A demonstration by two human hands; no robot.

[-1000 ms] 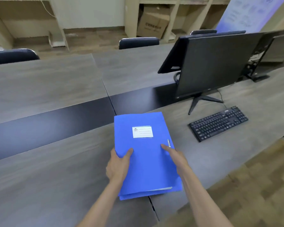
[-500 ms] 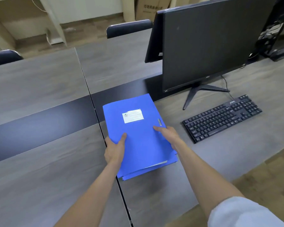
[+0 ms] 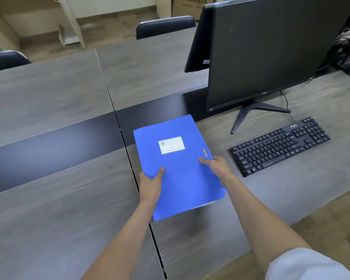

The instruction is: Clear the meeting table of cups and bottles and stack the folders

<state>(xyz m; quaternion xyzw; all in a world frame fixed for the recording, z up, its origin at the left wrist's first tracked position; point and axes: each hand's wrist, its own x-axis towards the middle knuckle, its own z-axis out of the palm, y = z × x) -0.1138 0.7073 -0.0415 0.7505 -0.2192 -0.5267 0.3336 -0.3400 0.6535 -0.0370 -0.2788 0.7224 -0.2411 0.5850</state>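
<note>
A stack of blue folders (image 3: 180, 174), the top one with a white label, is held just over the grey meeting table (image 3: 59, 199). My left hand (image 3: 151, 185) grips its left edge, thumb on the cover. My right hand (image 3: 217, 167) holds the right edge, thumb on top. A second folder's edge and some white paper show under the near right corner. The stack sits just right of the seam between two table sections. No cups or bottles are in view.
A black monitor (image 3: 271, 49) on its stand rises to the right, with a black keyboard (image 3: 281, 144) in front of it. A second monitor's back (image 3: 198, 41) faces away behind. Two dark chairs (image 3: 164, 27) stand at the far side. A dark strip (image 3: 55, 142) runs across the table.
The folders, held in both hands, have moved forward and right toward the monitor. My view has come closer to the table and my grip is unchanged.
</note>
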